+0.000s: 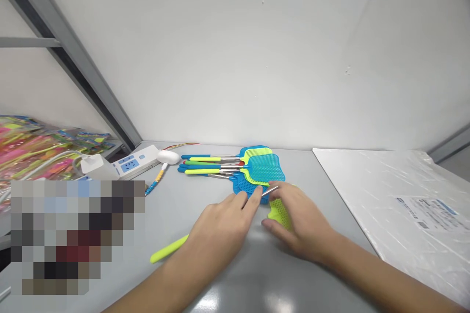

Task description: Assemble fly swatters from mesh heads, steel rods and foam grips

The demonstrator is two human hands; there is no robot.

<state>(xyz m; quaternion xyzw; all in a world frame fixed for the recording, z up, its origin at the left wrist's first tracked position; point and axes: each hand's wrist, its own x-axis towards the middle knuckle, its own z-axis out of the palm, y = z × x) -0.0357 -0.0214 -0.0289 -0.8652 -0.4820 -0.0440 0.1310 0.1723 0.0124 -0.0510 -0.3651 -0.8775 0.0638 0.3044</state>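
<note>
A yellow-green fly swatter handle sticks out behind my left hand, whose fingers are closed around it. In line with it, a thin metal rod emerges by my left index finger and reaches the fingertips of my right hand. Under my right hand's curled fingers and thumb is a yellow-green mesh swatter head, partly covered by that hand. Whether rod and head are joined is hidden. Just beyond lies a pile of fly swatters, with a teal mesh head on top and blue and yellow-green handles pointing left.
A white power strip with a plugged-in adapter and a white rounded device stand at the left. Bagged colourful items lie farther left. A plastic-wrapped white panel covers the right side of the grey table.
</note>
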